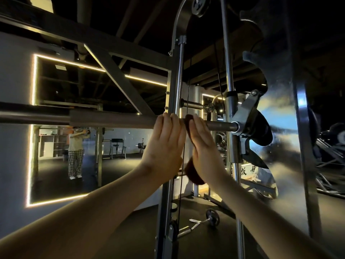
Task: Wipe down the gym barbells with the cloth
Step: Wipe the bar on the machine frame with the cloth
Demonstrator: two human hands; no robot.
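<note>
Forearms reach up and forward from the bottom of the shot, both bare. Left hand (164, 141) has its fingers hooked over the top of the barbell (112, 119), holding the thick sleeve part right beside a steel upright (172, 101) of the rack. Right hand (201, 144) is just next to it, nearly touching the left, fingers curled over the thinner end of the bar with a dark brown cloth (189, 126) pinched between palm and metal. The rest of the cloth hangs down below the wrist in a bunched lump. So both hands are closed on the bar, the right one through the cloth.

The bar runs level from the left edge across to a silver hook carriage (244, 116) that rides a chrome guide rod (228, 53). A thin black cable hangs down between the two hands.

Lower down on the dark floor lies a small dumbbell handle (207, 220). Further back on the left wall is a big mirror (78, 161) edged with warm LED strips, showing a person in checked trousers.
</note>
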